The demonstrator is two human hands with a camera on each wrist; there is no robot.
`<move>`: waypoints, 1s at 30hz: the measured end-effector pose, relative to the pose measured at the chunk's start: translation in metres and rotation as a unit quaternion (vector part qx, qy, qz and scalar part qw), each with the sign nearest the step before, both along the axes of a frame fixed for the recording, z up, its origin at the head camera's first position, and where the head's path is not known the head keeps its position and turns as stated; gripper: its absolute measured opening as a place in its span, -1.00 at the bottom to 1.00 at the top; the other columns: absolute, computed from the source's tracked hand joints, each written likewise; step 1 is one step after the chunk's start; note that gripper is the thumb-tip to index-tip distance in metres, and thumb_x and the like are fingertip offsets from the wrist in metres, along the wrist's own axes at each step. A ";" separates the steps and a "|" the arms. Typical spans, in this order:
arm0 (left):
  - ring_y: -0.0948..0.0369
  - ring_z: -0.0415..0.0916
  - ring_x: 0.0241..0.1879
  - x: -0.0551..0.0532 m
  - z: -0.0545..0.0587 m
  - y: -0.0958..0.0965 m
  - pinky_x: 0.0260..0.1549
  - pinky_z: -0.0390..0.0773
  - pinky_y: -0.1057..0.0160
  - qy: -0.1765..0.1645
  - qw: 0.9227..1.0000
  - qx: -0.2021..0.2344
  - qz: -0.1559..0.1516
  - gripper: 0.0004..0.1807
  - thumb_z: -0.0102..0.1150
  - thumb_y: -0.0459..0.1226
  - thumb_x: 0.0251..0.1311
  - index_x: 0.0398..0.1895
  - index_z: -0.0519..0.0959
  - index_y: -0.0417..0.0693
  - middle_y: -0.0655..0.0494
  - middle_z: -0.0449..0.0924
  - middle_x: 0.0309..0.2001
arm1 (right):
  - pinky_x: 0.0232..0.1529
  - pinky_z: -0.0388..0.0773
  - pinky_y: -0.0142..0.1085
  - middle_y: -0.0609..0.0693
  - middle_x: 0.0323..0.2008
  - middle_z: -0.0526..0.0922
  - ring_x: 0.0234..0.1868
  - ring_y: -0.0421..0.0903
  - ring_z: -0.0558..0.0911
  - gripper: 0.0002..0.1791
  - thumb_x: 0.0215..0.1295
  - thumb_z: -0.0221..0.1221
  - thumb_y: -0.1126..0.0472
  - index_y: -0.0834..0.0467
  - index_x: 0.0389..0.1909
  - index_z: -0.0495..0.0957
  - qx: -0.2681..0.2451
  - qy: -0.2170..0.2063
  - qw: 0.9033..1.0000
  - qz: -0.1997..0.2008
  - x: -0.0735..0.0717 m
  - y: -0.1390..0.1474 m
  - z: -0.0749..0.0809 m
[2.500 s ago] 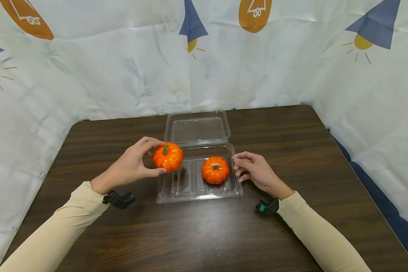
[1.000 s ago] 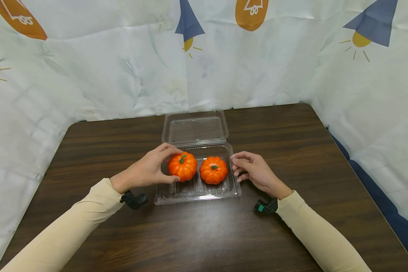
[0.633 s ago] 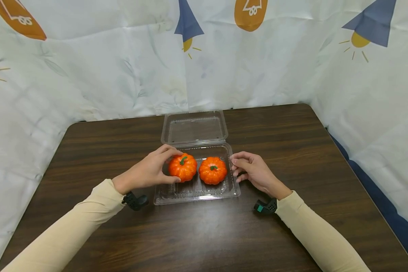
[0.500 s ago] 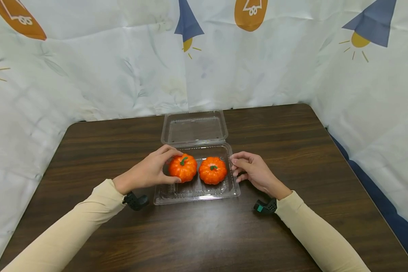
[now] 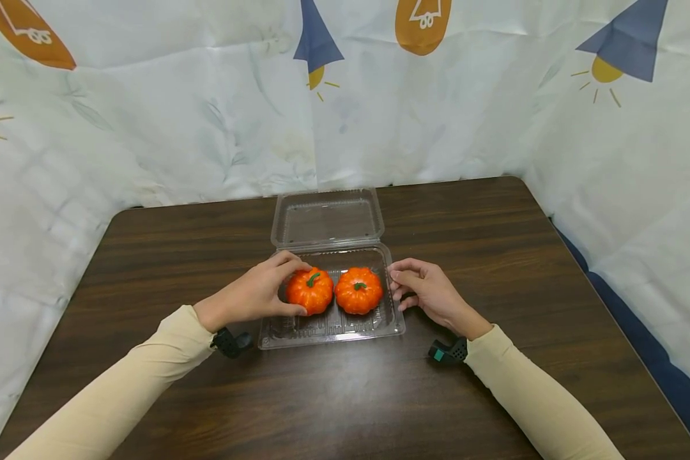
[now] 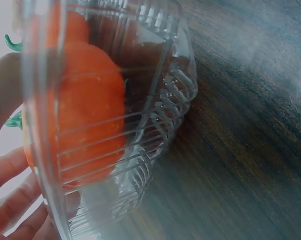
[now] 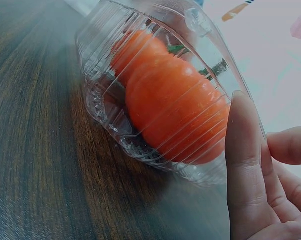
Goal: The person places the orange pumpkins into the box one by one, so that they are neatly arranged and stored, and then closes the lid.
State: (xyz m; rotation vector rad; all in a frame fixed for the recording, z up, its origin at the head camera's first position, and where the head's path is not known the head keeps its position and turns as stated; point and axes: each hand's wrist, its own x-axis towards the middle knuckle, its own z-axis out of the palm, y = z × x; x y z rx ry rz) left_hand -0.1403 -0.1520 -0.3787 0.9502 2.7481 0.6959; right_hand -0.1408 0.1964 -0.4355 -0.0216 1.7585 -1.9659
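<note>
A clear plastic clamshell container (image 5: 330,337) lies on the table with its lid (image 5: 329,220) folded back, away from me. My left hand (image 5: 259,291) holds the left orange toy pumpkin (image 5: 309,295), thumb on the near side and fingers on the far side. That pumpkin (image 6: 93,115) shows low inside the container through the clear wall in the left wrist view. Beside it, inside the tray, sits a second orange pumpkin (image 5: 359,291) with a green stem. My right hand (image 5: 428,291) pinches the container's right rim, and its thumb and fingers show at the edge in the right wrist view.
The dark wood-grain table (image 5: 345,409) extends around the container. A white printed curtain (image 5: 207,115) hangs behind and at both sides. Dark blue fabric (image 5: 638,345) shows past the table's right edge. Each wrist wears a black camera band.
My left hand has carried its pumpkin rightward and down, from over the container's left edge into the tray beside the other one. My right hand has stayed at the right rim.
</note>
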 end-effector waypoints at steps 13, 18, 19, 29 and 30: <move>0.02 0.66 0.02 -0.002 0.005 0.003 0.04 0.73 0.00 -0.041 0.999 0.021 0.022 -0.10 0.65 -0.08 -0.03 0.37 0.47 -0.23 -0.14 0.55 0.23 | -0.41 0.73 -0.36 -0.07 -0.33 0.68 -0.41 -0.19 0.65 -0.69 0.54 0.18 0.16 0.25 0.15 0.51 -0.001 -0.002 1.000 -0.002 0.000 0.000 -0.001; 0.06 0.67 -0.03 -0.004 0.007 0.001 0.02 0.73 0.04 -0.057 0.997 0.042 0.026 -0.10 0.63 -0.13 0.01 0.40 0.44 -0.28 -0.18 0.57 0.21 | -0.41 0.73 -0.36 -0.07 -0.34 0.68 -0.42 -0.19 0.65 -0.69 0.54 0.17 0.18 0.26 0.16 0.51 0.002 -0.001 1.000 -0.004 0.000 0.000 0.000; 0.07 0.67 -0.03 -0.004 0.007 0.000 0.02 0.73 0.05 -0.057 0.997 0.040 0.026 -0.11 0.63 -0.14 0.01 0.40 0.44 -0.28 -0.17 0.58 0.20 | -0.41 0.73 -0.36 -0.07 -0.34 0.68 -0.42 -0.19 0.65 -0.69 0.54 0.17 0.18 0.26 0.15 0.51 0.003 0.000 1.000 -0.004 0.001 0.000 0.001; 0.00 0.66 0.02 -0.006 0.017 -0.012 0.04 0.72 0.03 -0.047 0.997 0.041 0.045 -0.16 0.60 -0.13 0.06 0.41 0.45 -0.19 -0.14 0.58 0.18 | -0.40 0.73 -0.36 -0.07 -0.33 0.67 -0.41 -0.19 0.65 -0.67 0.53 0.17 0.18 0.27 0.17 0.50 0.009 -0.001 1.000 -0.003 0.002 -0.001 0.002; -0.01 0.66 0.04 -0.006 0.019 -0.014 0.04 0.72 0.03 -0.046 0.997 0.040 0.050 -0.16 0.59 -0.13 0.08 0.41 0.45 -0.18 -0.13 0.58 0.19 | -0.40 0.73 -0.36 -0.07 -0.33 0.67 -0.41 -0.19 0.65 -0.67 0.53 0.17 0.17 0.27 0.17 0.50 0.008 0.000 1.000 -0.003 0.002 -0.001 0.002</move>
